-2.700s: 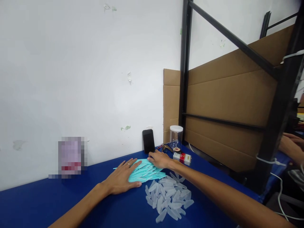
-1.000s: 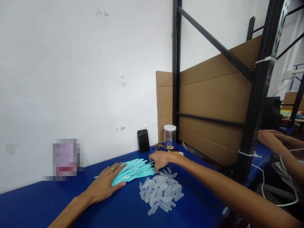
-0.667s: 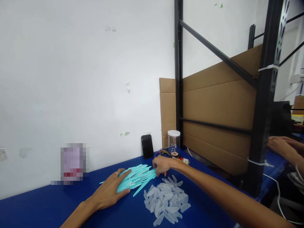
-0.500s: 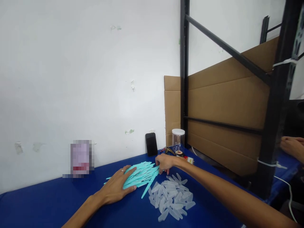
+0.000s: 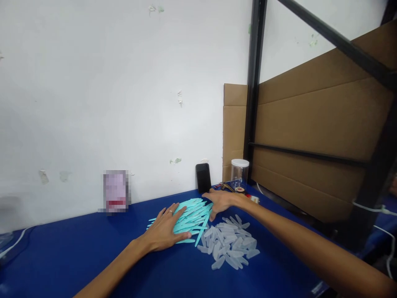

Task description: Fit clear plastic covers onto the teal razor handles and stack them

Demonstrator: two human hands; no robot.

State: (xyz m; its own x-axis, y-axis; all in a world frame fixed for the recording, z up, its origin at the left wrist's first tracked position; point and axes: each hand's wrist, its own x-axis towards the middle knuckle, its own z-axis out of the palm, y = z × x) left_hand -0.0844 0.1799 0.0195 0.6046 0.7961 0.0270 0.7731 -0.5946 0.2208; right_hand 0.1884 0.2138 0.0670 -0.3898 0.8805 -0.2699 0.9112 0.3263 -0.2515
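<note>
A heap of slim turquoise plastic sticks lies on the blue tabletop, mostly pointing the same way. My left hand rests over the heap's left side, fingers spread, a ring on one of them. At the right end of the heap is my right hand, thumb and fingers apart around the stick ends, with nothing seen gripped in it. Just in front of that hand, several frosted, translucent plastic sleeve-like pieces form a loose pile, close to the sticks' lower right.
Against the white wall lean a black phone and a blurred-out pinkish item. A clear jar with a white lid stands in the back corner near keys. Cardboard and a black metal frame border the right side.
My right hand has gone from bent, gathered fingers to a wider spread at the stick ends. My left hand stays on the heap. The camera view has shifted left and down.
</note>
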